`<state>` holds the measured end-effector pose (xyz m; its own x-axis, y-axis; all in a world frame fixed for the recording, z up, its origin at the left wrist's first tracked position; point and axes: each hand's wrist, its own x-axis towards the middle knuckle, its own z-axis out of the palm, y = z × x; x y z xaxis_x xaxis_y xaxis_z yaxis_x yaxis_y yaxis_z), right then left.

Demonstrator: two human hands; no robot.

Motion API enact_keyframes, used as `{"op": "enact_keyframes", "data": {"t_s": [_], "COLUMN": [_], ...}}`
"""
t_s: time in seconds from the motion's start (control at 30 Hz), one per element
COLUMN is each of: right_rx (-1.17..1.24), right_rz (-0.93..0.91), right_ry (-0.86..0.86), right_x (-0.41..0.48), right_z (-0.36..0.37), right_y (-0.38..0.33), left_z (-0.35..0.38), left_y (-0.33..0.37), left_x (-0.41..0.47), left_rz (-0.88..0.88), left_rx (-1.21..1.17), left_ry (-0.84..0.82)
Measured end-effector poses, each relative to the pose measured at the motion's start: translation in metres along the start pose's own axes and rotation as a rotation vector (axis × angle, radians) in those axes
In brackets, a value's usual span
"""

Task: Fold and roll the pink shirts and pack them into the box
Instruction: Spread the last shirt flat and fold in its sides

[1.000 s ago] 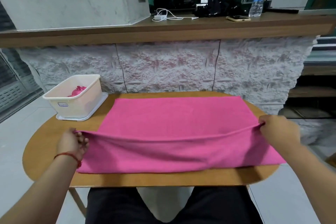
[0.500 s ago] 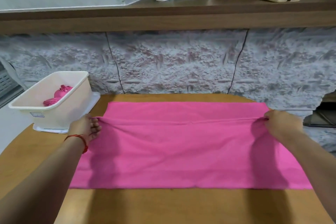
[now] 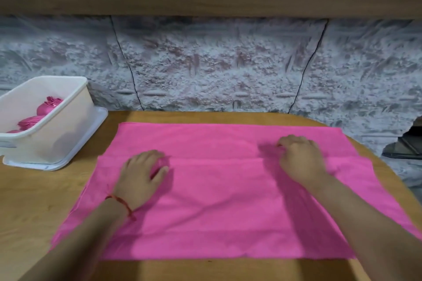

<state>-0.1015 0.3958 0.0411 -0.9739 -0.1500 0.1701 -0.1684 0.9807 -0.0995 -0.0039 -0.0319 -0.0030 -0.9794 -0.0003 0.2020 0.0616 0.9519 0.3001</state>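
Pink shirt (image 3: 217, 201), flat, one fold

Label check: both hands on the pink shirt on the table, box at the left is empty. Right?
Not quite. The head view shows the box at the left holds rolled shirts; it is not empty. The left hand and right hand are on the shirt on the table.
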Motion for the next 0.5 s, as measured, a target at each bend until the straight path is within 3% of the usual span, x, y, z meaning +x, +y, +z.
{"op": "enact_keyframes", "data": {"t_s": [0.17,0.33,0.4,0.5], "right_rx": [0.275,0.274,0.326,0.424], "right_rz": [-0.290,-0.457,-0.459,-0.378], "right_ry": [-0.011,-0.148,-0.240,-0.243], "right_x": [0.006,0.008,0.007,0.011], "right_z": [0.014,0.042,0.053,0.064], "right_y": [-0.139,-0.270,-0.299,-0.326], "left_z": [0.013,0.012,0.008,-0.013], "left_y": [0.013,0.021,0.019,-0.015], "left_x": [-0.007,-0.016,-0.017,-0.015], "left_rz": [-0.100,-0.124,-0.106,-0.112], "left_rx": [0.148,0.132,0.000,-0.292], "left_ry": [-0.185,-0.218,-0.224,-0.033]}}
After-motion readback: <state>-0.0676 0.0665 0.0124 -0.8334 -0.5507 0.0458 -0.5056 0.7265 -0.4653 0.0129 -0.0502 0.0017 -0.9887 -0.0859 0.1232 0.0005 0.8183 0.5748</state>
